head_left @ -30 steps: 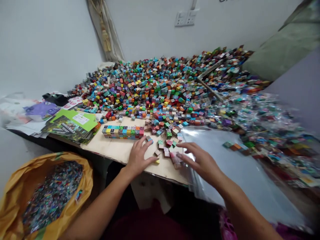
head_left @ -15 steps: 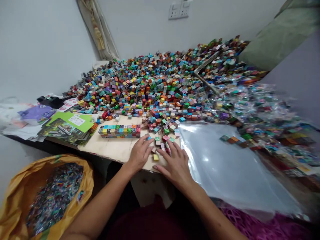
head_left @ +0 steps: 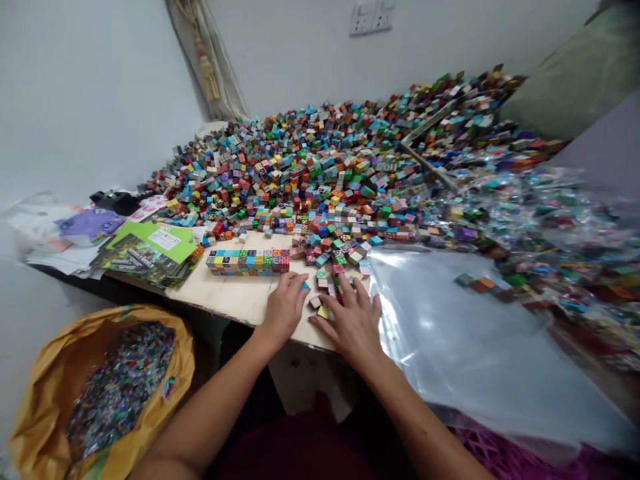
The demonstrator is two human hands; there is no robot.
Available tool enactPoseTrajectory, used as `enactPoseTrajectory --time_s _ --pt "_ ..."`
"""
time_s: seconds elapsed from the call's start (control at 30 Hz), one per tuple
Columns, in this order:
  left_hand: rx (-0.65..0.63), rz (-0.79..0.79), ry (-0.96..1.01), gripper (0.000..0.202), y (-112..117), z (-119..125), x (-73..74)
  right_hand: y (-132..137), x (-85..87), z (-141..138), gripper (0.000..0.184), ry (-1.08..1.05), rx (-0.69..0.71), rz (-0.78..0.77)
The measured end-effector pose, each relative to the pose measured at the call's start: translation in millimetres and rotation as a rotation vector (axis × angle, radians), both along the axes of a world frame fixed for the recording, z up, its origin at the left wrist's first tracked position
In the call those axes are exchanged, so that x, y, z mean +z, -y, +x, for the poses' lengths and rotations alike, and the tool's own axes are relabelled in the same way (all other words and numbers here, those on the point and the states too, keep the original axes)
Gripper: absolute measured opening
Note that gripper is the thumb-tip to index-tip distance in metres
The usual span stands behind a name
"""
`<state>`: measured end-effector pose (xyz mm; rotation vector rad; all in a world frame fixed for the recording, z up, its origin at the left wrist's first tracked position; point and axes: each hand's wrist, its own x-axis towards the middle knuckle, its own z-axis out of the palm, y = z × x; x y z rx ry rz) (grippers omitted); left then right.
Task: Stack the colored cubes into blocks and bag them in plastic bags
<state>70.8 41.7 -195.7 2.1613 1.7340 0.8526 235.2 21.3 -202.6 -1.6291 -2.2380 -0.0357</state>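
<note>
Pale walls [head_left: 290,50] fill the top of the frame, with 2 socket plates [head_left: 371,17] at upper centre and a tied curtain [head_left: 205,63] left of them. Below, a heap of small printed cubes [head_left: 300,170] spreads across the back of the bench [head_left: 227,293].

At the centre of the frame, a neat block of stacked cubes [head_left: 247,263] lies lengthwise on bare wood, just beyond and to the left of the left hand [head_left: 284,308]. That hand has its fingers bent together, a blue cube [head_left: 305,285] showing at their tips; whether it is pinched I cannot tell.

Right of centre, the right hand [head_left: 353,325] is spread palm down over loose cubes, thumb parted from the forefinger. A yellow cube [head_left: 324,312] sits in that gap, and a pale cube [head_left: 315,303] lies just left of it, between the 2 hands. A green-topped cube [head_left: 321,274] lies just beyond the right hand's fingers.

Clear plastic sheets [head_left: 450,320] cover the right of the bench. Printed cards [head_left: 137,257] lie at left, above an orange sack [head_left: 183,347] of glittering pieces at lower left.
</note>
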Motion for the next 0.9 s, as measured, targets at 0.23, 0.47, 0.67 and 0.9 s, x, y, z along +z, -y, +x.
enactPoseTrajectory --time_s 0.23,0.47,0.67,0.9 --pt "-0.132 -0.024 -0.025 0.044 34 -20 -3.7 -4 -5.4 18 0.043 -0.088 0.095 0.063" --pt "-0.271 -0.038 0.06 0.042 26 -8 -3.0 -11 -11.0 32 0.015 -0.135 0.223 0.191" --pt "-0.279 -0.059 0.033 0.055 22 -3 -1.3 -20 -12.2 41 0.033 -0.235 0.248 0.074" --pt "-0.225 -0.069 -0.014 0.049 13 11 2.3 -38 7.5 40 0.034 -0.26 0.188 -0.093"
